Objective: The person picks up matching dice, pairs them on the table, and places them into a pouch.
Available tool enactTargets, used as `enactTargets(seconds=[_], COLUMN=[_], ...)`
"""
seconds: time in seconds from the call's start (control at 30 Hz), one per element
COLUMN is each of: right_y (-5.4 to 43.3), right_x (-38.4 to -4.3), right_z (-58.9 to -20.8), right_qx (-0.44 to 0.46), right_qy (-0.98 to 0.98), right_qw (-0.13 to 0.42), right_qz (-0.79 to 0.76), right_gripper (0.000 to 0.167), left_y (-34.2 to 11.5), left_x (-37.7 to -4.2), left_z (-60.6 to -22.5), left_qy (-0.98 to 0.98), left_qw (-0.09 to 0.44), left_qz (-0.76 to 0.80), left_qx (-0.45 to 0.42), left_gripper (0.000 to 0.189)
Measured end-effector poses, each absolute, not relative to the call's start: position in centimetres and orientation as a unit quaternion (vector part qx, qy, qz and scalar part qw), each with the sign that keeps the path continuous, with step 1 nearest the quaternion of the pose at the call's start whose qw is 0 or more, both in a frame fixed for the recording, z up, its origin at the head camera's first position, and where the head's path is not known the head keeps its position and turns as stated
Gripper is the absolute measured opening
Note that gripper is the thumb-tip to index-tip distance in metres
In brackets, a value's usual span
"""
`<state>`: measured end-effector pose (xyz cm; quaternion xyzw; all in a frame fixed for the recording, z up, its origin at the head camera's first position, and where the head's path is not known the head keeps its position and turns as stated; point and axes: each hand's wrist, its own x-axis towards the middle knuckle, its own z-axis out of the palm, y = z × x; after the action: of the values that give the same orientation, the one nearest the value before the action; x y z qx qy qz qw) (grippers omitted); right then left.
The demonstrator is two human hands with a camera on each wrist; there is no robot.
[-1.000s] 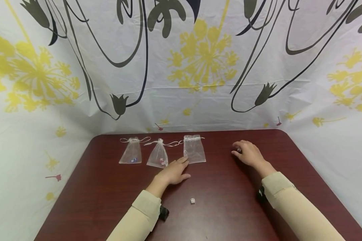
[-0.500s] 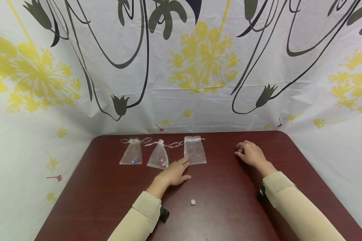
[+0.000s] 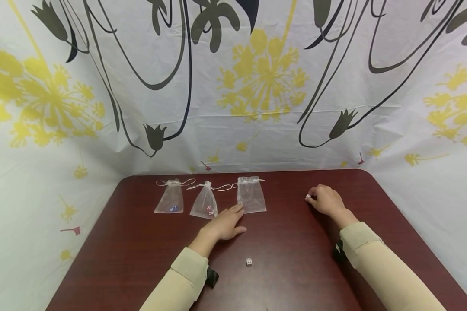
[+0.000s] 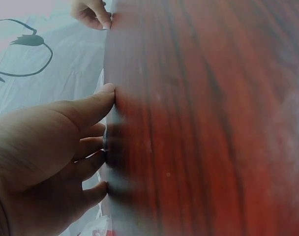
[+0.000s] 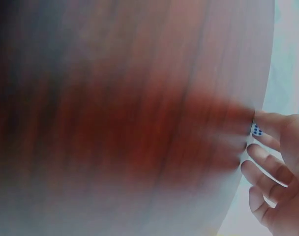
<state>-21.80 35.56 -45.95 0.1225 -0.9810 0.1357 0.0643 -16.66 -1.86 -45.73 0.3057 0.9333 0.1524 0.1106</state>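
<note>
At the right side of the table, my right hand [image 3: 327, 201] pinches a small die [image 3: 308, 196] between thumb and forefinger. In the right wrist view this die [image 5: 257, 130] shows blue dots, and the other fingers are loosely bent. My left hand [image 3: 223, 223] lies on the tabletop with fingers extended, its fingertips at the lower left corner of a flat sheer drawstring bag [image 3: 251, 196]. No dice show in that bag. Another white die [image 3: 249, 262] lies on the table nearer the front, below the left hand.
Two more sheer drawstring bags lie to the left: one with blue dice [image 3: 173, 208], one with red dice [image 3: 209, 211]. The dark red-brown table [image 3: 140, 250] ends at a patterned cloth [image 3: 264, 147] hanging behind.
The right hand has shifted slightly right, and its thumb and forefinger have closed on the die, which now shows at the fingertips. The left hand and the bags have stayed put.
</note>
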Motion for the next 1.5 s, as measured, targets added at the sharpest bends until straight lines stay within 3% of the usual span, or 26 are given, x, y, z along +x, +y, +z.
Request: enactTargets(seconds=[0.2,1.07,1.5], right_y=[34.8,28.5,26.5], right_x=[-21.1,-14.8,-10.8], right_z=[-45.9,-42.3,-42.6], right_qx=[0.142,0.291,0.342], right_qy=[-0.978,-0.93,-0.922], right_qw=[0.06,0.139,0.097], right_qz=[0.144,0.174,0.155], right_gripper=[0.014,0.012,0.014], left_y=[-1.9,-2.0,-2.0], left_x=[-16.7,-17.1,-16.7], left_z=[-45.7,-46.0,-45.8], left_qy=[0.935,0.933,0.931], left_qw=[0.11,0.105,0.11], left_qz=[0.145,0.148,0.154], left_qx=[0.305,0.311,0.312], left_gripper=[0.064,0.064,0.064])
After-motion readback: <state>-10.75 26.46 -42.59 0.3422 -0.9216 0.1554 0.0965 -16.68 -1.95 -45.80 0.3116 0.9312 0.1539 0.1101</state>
